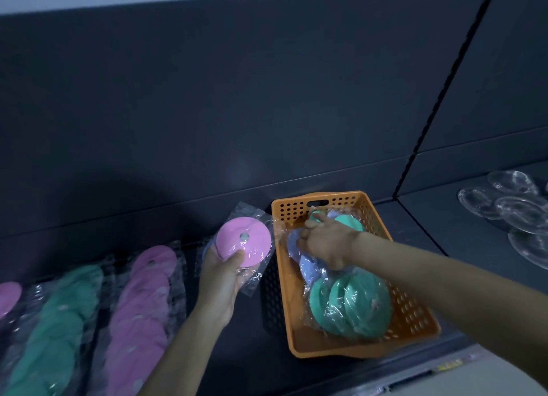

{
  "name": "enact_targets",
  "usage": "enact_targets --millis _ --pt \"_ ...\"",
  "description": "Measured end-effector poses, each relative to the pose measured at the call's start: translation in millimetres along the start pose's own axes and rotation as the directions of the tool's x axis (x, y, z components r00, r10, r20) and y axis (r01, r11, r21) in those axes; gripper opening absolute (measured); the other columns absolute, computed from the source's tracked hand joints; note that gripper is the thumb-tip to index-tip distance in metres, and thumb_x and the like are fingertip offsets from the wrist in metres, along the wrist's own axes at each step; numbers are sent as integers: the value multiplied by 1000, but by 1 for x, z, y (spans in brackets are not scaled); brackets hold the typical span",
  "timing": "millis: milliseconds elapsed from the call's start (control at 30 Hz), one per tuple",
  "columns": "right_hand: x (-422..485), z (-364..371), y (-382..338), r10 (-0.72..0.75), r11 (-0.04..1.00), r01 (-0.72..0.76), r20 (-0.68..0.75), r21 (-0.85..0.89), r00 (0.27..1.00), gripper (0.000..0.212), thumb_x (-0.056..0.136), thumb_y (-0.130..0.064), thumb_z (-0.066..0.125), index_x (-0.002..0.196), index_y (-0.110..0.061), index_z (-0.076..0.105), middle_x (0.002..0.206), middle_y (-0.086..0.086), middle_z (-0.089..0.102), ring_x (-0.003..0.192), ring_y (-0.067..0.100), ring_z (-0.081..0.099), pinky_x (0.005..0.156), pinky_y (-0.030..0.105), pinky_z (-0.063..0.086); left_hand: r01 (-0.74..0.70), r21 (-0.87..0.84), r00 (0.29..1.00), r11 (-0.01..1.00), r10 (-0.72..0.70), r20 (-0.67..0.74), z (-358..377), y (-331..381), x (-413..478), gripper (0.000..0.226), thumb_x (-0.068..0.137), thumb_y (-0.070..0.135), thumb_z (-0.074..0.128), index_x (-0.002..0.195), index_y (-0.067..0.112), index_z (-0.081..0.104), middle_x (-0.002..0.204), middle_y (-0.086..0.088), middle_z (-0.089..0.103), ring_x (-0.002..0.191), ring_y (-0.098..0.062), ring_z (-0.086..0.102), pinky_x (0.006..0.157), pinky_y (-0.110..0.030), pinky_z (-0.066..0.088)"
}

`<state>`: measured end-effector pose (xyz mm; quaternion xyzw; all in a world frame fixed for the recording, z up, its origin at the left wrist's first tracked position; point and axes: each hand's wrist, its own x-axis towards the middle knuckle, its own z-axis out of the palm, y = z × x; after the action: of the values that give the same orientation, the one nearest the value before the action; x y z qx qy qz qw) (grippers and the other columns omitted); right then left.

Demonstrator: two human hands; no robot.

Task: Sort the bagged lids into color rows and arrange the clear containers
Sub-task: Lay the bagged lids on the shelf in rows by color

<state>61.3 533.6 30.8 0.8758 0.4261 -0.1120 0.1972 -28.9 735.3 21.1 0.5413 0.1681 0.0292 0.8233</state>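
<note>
Lid-sorting at orange basket (pixel 355 352): left hand (pixel 221 280) gripping bagged pink lid (pixel 243 241) at its lower edge, basket just right of that grip; right hand (pixel 326 241) curled round lavender bagged lids (pixel 307 265) inside. Probably light, stiff discs in slippery film: pinch through to the rim.

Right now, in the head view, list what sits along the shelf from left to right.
Pink lid at the edge, green lid row, pink lid row, bagged pink lid in the left hand, orange basket, clear containers.

Dark shelf (pixel 252 366): bagged lid rows (pixel 139 315) left, orange basket (pixel 358 352) centre, clear containers (pixel 516 208) right.
</note>
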Motion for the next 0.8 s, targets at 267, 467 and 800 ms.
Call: enact_targets --millis 267,467,800 --pt "-27 -3 21 95 968 -42 -203 249 975 10 82 -18 60 89 -23 63 100 -7 66 105 9 57 118 42 -14 -33 2 999 999 33 -42 -7 2 -3 41 90 -11 48 114 21 55 119 -5 59 107 -23 60 77 -32 57" --pt "-48 -2 22 557 492 53 -362 869 748 21 77 -16 77 69 -15 57 68 -2 61 65 11 56 97 31 39 -69 -8 997 998 69 -32 -7 4 -6 38 89 -13 48 118 11 53 123 -12 58 113 -28 59 71 -27 58" --pt "-61 -20 12 812 210 68 -212 975 544 28 74 -20 78 70 -4 55 62 1 56 56 5 45 54 24 38 -93 49 996 994 92 14 -4 12 -17 33 83 -7 56 110 13 59 115 -12 64 108 -26 62 68 -23 56"
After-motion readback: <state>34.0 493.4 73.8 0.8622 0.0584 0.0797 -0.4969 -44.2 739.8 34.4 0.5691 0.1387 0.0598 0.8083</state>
